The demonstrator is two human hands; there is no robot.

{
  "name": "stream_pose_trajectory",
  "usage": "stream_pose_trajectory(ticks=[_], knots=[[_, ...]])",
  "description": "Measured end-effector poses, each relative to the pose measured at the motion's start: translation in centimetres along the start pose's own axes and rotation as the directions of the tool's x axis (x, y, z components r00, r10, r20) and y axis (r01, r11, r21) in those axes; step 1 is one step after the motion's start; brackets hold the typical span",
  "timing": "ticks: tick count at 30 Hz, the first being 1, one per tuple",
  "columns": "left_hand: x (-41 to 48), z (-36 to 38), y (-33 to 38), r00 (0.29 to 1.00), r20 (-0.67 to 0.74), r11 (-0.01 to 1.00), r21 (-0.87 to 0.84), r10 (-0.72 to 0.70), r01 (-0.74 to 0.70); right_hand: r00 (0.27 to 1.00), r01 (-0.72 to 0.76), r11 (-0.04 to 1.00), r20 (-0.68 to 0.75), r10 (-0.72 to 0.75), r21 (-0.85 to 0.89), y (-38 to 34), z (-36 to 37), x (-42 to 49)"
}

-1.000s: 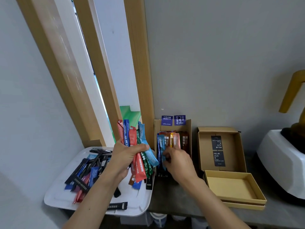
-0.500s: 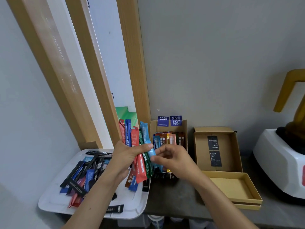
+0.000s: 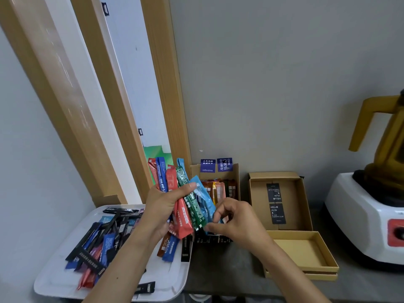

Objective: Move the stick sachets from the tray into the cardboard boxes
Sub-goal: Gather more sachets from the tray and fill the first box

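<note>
My left hand grips a fanned bundle of stick sachets in red, blue and green above the right edge of the white tray. My right hand pinches the lower end of a light blue sachet at the bundle's right side. Several dark, blue and red sachets lie loose on the tray. Behind my hands stands a cardboard box with several sachets upright in it. To its right an open cardboard box shows nothing inside, its lid standing up.
A white appliance with a yellow jug stands at the right edge of the grey counter. A grey wall runs close behind the boxes. Wooden frame posts rise at the left behind the tray.
My right hand left the box of upright sachets, came back to the bundle and took hold of the light blue sachet. My left hand stayed put with the bundle.
</note>
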State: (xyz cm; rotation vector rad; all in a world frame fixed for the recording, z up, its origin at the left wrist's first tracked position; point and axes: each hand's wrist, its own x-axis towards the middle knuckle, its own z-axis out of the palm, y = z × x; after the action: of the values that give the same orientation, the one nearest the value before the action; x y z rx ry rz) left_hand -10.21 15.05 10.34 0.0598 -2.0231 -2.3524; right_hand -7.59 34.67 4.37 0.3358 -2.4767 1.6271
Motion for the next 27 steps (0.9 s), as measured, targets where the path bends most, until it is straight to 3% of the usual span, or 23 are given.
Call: stream_pose_trajectory(ticks=[5,9,14,23,27], knots=[[0.7,0.0,-0.2,0.992,-0.053,0.979,0.176,0.113,-0.102,0.999,0.044,0.992,0.031,-0.041,-0.120,0.6,0.1,-0.5],[1.2,0.9,-0.1,0.990,-0.020,0.966,0.219,0.143,-0.135,0.998,0.029,0.900,-0.035,-0.049,-0.435,0.1,0.1,-0.4],[1.5,1.5,0.7,0.986,-0.003,0.969,0.185,0.165,-0.161,0.970,-0.182,0.750,-0.239,0.033,-0.636,-0.2,1.3,-2.0],[2.0,1.3,-0.3,0.993,0.038,0.981,0.155,0.116,-0.120,0.964,-0.257,0.488,-0.254,0.072,-0.834,-0.7,4.4,-1.8],[2.2,0.9,-0.5,0.991,0.078,0.983,0.146,0.105,-0.115,0.951,-0.300,0.495,-0.297,0.088,-0.815,-0.4,4.5,-2.0]])
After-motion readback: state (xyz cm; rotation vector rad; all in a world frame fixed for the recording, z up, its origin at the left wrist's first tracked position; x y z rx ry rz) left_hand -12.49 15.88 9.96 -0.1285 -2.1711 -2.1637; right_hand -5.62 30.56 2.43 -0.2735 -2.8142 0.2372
